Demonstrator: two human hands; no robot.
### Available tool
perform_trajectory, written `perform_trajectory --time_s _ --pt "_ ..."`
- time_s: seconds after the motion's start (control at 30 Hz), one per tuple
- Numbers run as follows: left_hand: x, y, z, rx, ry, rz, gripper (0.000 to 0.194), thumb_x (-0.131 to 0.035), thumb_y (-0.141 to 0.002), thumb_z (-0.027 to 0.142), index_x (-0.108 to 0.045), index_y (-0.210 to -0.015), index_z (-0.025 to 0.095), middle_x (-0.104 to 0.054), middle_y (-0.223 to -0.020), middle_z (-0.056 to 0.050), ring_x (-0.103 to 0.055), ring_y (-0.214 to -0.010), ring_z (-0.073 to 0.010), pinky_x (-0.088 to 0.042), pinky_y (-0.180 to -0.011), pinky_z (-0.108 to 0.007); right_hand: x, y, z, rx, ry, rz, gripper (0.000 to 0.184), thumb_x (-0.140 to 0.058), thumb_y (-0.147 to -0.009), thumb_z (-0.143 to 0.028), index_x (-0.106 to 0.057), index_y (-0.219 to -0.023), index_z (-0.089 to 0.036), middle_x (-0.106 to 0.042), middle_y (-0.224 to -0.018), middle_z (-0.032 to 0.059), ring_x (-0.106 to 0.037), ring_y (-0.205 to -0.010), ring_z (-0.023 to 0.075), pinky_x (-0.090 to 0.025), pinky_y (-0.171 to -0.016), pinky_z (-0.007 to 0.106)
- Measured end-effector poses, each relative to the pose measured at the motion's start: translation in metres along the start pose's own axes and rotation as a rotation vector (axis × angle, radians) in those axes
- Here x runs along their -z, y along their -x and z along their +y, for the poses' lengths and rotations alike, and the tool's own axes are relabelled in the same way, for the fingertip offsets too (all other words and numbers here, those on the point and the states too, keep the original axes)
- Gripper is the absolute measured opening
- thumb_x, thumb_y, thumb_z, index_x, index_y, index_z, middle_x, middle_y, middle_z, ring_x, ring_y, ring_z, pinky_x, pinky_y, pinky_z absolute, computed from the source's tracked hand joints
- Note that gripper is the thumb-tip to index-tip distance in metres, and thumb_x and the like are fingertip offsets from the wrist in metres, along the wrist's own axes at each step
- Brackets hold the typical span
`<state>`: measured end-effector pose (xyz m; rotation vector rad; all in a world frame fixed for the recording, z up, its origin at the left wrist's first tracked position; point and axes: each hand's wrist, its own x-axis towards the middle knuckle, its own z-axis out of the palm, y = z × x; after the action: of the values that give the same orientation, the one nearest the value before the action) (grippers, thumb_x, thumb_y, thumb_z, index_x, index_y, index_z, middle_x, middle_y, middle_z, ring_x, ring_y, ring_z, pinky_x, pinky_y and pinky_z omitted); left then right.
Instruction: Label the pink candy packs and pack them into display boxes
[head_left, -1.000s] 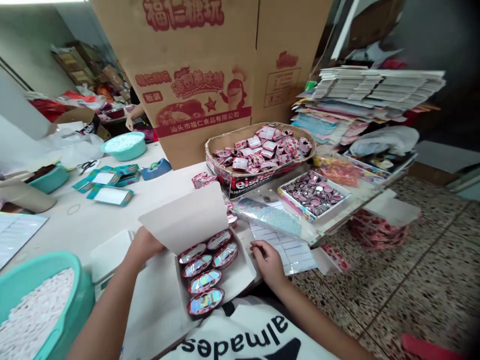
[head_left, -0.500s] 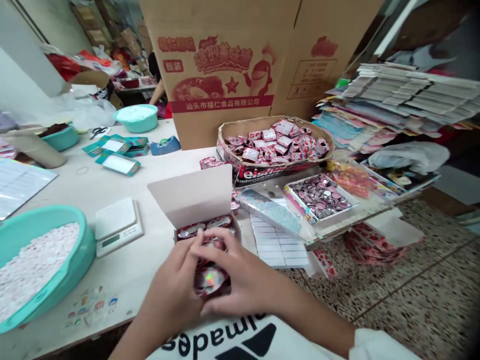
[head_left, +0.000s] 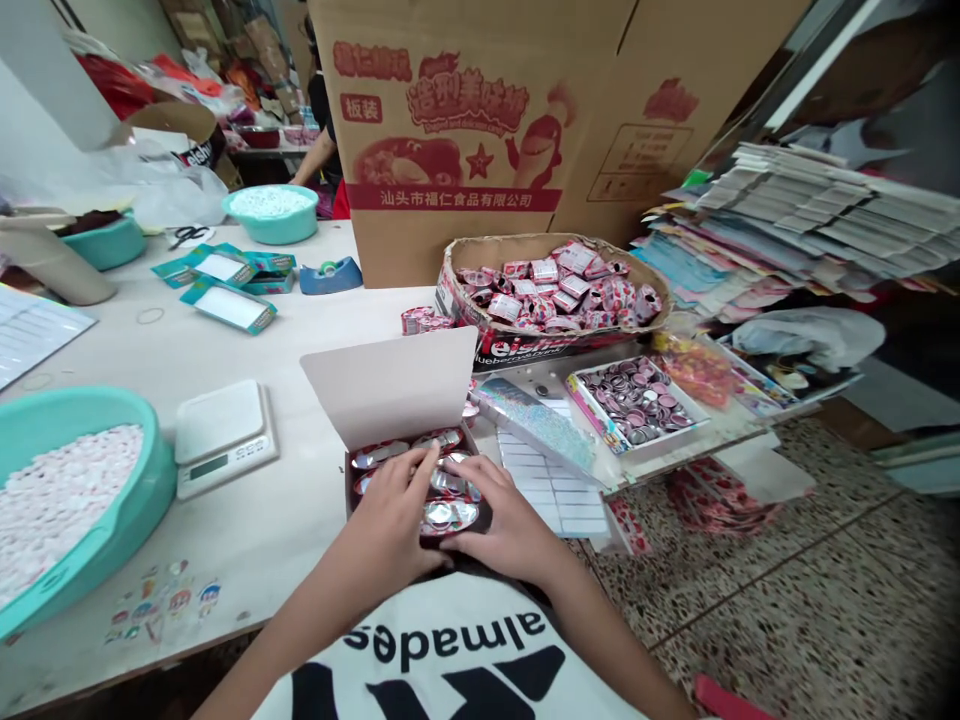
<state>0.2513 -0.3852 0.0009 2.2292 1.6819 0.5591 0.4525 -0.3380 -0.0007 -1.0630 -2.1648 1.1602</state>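
Observation:
A small carton [head_left: 347, 485] stands on the table with its white lid [head_left: 397, 385] raised. Inside lie several red packets with shiny silver faces; the nearest packet [head_left: 450, 517] sits between my two hands. My left hand [head_left: 397, 510] reaches over the left side, its fingers stretched out across the packets. On the other side, my right hand [head_left: 506, 515] has its thumb and fingers spread around that packet's right end. Both hands touch the packets, and neither closes round one. My left hand hides part of the carton's contents.
A cut-down carton [head_left: 555, 345] full of similar packets stands behind. Right of it is a tray [head_left: 637, 405] of small round pieces. At left are a scale [head_left: 225, 430] and a teal basin [head_left: 142, 500] of white pieces. A person's arm [head_left: 319, 155] shows behind the large carton [head_left: 450, 240].
My hands have flattened and moved a little apart over the packets, uncovering more silver faces. The nearest packet now lies flatter in the carton. The camera view has shifted slightly.

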Motion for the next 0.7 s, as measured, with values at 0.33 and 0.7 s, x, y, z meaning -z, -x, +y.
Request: perform_trajectory --time_s 0.33,0.7 --pt "-0.02 0.017 -0.014 0.107 -0.26 -0.046 0.075 -0.069 -0.078 0.052 -0.049 -0.136 0.009 -0.057 -0.127 -0.022 -0.051 -0.116 -0.036 -0.041 -0.098 -0.051 -0.009 -0.009 -0.017 0.034 0.359 -0.091 0.088 -0.08 -0.072 -0.034 -0.037 -0.148 -0.026 -0.053 -0.13 0.0111 -0.05 -0.116 0.0322 -0.037 -0.105 0.052" --pt "-0.016 0.021 -0.016 0.041 -0.155 -0.031 0.052 -0.069 -0.077 0.03 -0.059 -0.126 0.013 -0.059 -0.124 -0.015 -0.053 -0.11 -0.032 -0.044 -0.097 -0.045 -0.001 0.01 -0.001 0.071 0.392 -0.247 0.096 -0.073 -0.069 -0.016 -0.026 -0.152 -0.025 -0.049 -0.14 0.0092 -0.042 -0.132 0.0286 -0.027 -0.116 0.049"
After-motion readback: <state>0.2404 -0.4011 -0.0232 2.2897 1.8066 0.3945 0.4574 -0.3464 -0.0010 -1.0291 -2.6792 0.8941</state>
